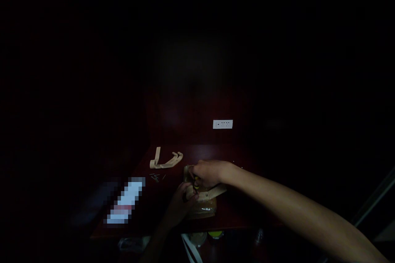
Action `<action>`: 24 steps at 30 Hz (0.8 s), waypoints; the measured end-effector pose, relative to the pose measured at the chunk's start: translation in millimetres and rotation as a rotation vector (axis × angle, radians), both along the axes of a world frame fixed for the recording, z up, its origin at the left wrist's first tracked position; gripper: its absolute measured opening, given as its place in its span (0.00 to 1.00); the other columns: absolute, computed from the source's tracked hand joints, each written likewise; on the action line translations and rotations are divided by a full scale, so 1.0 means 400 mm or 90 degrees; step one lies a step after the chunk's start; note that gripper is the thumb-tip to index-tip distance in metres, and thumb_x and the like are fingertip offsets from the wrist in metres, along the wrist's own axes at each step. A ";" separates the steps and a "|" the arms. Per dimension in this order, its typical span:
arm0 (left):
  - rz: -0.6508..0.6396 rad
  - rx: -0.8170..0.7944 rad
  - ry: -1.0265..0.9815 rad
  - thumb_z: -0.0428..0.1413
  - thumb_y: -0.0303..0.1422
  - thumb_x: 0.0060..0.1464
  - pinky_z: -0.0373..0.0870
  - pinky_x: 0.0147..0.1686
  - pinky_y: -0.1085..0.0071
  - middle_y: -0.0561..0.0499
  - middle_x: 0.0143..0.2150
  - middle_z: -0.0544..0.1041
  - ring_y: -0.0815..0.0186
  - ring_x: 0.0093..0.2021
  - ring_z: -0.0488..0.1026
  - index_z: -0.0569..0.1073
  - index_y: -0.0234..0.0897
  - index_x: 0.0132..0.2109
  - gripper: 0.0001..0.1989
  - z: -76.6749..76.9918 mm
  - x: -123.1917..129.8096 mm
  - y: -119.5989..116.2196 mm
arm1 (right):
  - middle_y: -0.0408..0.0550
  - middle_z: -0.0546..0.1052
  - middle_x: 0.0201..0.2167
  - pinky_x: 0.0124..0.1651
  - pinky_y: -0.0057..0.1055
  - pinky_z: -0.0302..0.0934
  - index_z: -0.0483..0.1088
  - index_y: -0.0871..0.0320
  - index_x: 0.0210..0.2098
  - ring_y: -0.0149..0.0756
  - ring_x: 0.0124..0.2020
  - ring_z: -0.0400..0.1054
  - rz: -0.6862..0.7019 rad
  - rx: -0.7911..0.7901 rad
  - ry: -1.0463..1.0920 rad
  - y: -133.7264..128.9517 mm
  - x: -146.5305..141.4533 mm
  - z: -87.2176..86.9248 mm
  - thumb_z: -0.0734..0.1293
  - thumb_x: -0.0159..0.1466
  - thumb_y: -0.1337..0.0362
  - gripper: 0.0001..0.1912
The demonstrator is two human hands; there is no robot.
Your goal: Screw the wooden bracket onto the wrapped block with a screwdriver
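Observation:
My left hand (180, 202) is closed around one end of a pale wooden piece (214, 192) with a hole in it. The piece lies across a brown package (202, 209) wrapped in shiny clear film or tape. Above that same end, my right hand (207, 172) is closed on a small yellow thing (196, 181). Most of the yellow thing is hidden by the fingers, so its kind does not show. Further left on the table lies a pale wooden bracket (166, 165) with an upright arm and curved hooks.
Several thin metal pins or screws (156, 177) lie on the dark red table (166, 222) below the bracket. A bright blurred-out screen (126, 201) is at the left edge. A white socket panel (222, 124) is on the back wall. Jars and a white strap (191, 248) show under the front edge.

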State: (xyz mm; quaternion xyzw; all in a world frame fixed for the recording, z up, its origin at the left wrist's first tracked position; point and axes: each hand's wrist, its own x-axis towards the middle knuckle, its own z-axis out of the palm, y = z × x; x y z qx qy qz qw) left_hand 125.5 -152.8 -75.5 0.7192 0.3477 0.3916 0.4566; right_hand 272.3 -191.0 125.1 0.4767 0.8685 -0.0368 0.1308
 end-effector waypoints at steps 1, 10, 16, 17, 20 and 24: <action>-0.001 0.001 0.001 0.57 0.43 0.50 0.67 0.46 0.65 0.48 0.44 0.74 0.60 0.45 0.71 0.68 0.38 0.48 0.20 -0.001 0.000 0.001 | 0.57 0.78 0.37 0.25 0.27 0.58 0.73 0.62 0.45 0.41 0.33 0.73 -0.005 0.004 -0.003 -0.002 -0.002 0.001 0.64 0.60 0.62 0.16; 0.008 -0.008 -0.003 0.57 0.44 0.49 0.68 0.44 0.66 0.48 0.42 0.75 0.60 0.42 0.72 0.69 0.39 0.47 0.20 0.002 0.002 -0.003 | 0.60 0.78 0.37 0.26 0.29 0.59 0.73 0.63 0.44 0.43 0.32 0.74 0.005 0.036 -0.006 -0.007 -0.001 -0.001 0.64 0.60 0.61 0.16; 0.004 -0.002 0.005 0.57 0.42 0.50 0.67 0.46 0.66 0.49 0.42 0.75 0.60 0.44 0.72 0.69 0.39 0.46 0.18 0.006 0.002 -0.004 | 0.60 0.78 0.37 0.26 0.29 0.58 0.72 0.62 0.44 0.42 0.32 0.73 -0.005 0.037 -0.007 -0.006 0.001 -0.004 0.62 0.61 0.60 0.16; 0.001 0.001 0.006 0.57 0.42 0.50 0.67 0.46 0.66 0.49 0.42 0.75 0.61 0.44 0.72 0.69 0.39 0.46 0.18 0.007 0.001 -0.004 | 0.59 0.78 0.37 0.26 0.29 0.58 0.72 0.62 0.45 0.42 0.32 0.73 -0.002 0.036 -0.002 -0.003 0.004 -0.009 0.62 0.61 0.60 0.17; 0.000 -0.005 0.006 0.57 0.42 0.50 0.67 0.46 0.66 0.48 0.43 0.75 0.61 0.44 0.72 0.69 0.39 0.47 0.19 0.012 0.000 -0.005 | 0.56 0.77 0.38 0.26 0.29 0.58 0.69 0.59 0.48 0.42 0.33 0.72 0.011 0.027 0.033 0.006 0.016 -0.030 0.61 0.61 0.60 0.18; 0.002 -0.009 0.015 0.57 0.42 0.49 0.67 0.47 0.64 0.47 0.44 0.75 0.59 0.46 0.71 0.68 0.38 0.49 0.21 0.014 -0.002 -0.005 | 0.54 0.76 0.40 0.25 0.28 0.56 0.65 0.59 0.49 0.40 0.33 0.72 0.008 0.015 0.076 0.014 0.033 -0.051 0.62 0.58 0.58 0.20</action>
